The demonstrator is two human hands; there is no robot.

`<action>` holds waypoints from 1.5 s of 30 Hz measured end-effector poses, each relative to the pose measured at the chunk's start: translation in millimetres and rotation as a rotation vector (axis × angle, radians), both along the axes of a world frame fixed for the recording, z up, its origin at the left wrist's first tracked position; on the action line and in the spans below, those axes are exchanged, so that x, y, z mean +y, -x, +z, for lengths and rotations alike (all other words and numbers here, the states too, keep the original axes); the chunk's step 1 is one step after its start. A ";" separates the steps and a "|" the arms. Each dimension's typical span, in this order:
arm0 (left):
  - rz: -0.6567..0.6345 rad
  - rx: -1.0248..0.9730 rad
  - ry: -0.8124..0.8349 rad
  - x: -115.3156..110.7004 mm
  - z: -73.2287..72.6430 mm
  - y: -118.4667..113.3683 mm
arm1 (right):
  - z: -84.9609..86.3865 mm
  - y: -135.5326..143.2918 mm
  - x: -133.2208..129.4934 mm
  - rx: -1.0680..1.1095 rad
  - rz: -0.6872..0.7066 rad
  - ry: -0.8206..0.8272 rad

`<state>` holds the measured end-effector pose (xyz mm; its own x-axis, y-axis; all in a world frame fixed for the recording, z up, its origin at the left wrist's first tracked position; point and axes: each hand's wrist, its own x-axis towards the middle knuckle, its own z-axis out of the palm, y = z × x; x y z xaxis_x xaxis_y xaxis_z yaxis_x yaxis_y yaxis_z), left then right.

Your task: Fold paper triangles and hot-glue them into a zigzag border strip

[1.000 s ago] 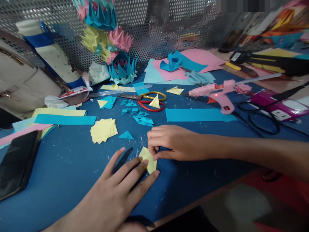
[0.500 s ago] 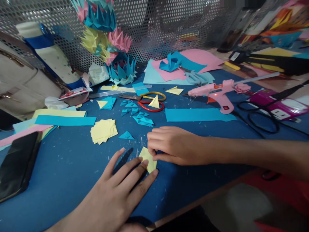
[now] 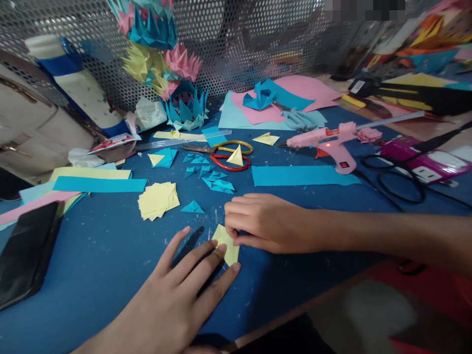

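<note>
A small yellow paper square [image 3: 229, 248], creased, lies flat on the blue table between my hands. My left hand [image 3: 184, 290] is spread over the table, with fingertips resting on the paper's left and lower edges. Curled fingers of my right hand [image 3: 263, 222] press together on its upper right edge; that corner is hidden beneath them. Just beyond the fingers sits a folded blue paper triangle [image 3: 192, 207]. A stack of yellow paper squares [image 3: 158, 200] is farther left. Several small blue folded triangles [image 3: 217, 181] lie in a group behind.
Scissors [image 3: 230, 162] lie with a yellow folded piece on their handles. A pink glue gun [image 3: 326, 140] with a lit light rests at right, by a blue strip [image 3: 306, 175] and a purple power strip [image 3: 420, 160]. At left are a phone [image 3: 29, 250] and a bottle [image 3: 81, 88].
</note>
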<state>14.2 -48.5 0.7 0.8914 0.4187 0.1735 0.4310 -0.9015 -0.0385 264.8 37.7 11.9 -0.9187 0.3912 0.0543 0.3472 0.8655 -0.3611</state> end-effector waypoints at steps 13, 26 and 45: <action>0.017 -0.002 -0.016 -2.6 -1.3 -1.4 | -0.4 0.6 -0.9 0.007 0.001 -0.039; 0.090 -0.046 0.024 -11.0 -9.8 -5.0 | -1.7 0.9 -1.6 -0.007 0.005 -0.060; 0.099 -0.075 -0.024 -14.6 -12.9 -4.6 | 8.6 -37.0 -11.9 -0.028 0.193 -0.120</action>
<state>18.8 -63.1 -12.1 0.8298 0.4994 0.2490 0.5207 -0.8534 -0.0238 301.8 25.8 20.5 -0.9777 0.2001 0.0635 0.1792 0.9531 -0.2439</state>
